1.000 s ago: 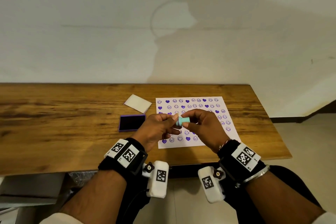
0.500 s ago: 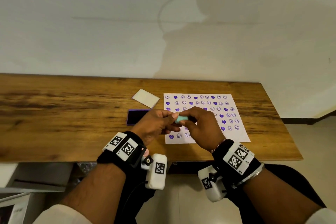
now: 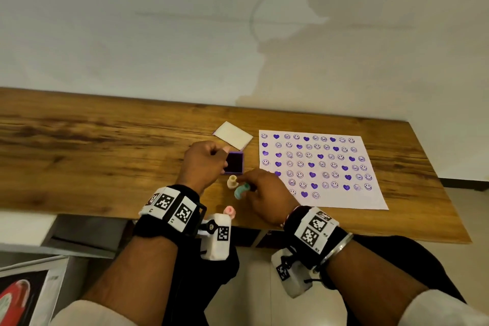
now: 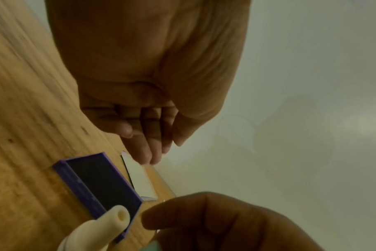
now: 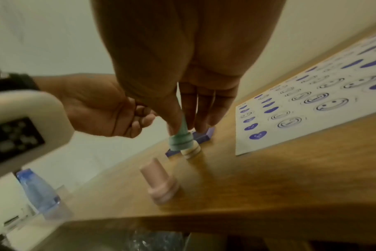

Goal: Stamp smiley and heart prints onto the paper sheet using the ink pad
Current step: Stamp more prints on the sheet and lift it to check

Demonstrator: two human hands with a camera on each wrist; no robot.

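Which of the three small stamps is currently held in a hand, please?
The teal stamp, pinched by the right hand; the cream stamp and pink stamp stand free on the table.

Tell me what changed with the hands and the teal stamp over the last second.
Both hands came off the paper sheet toward the ink pad. The left hand let go of the teal stamp; the right hand now holds it alone, beside the cream stamp. Paper, pad and lid look unmoved.

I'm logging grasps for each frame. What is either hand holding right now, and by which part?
The right hand pinches the teal stamp by its narrow handle, wide base down. The left hand holds nothing.
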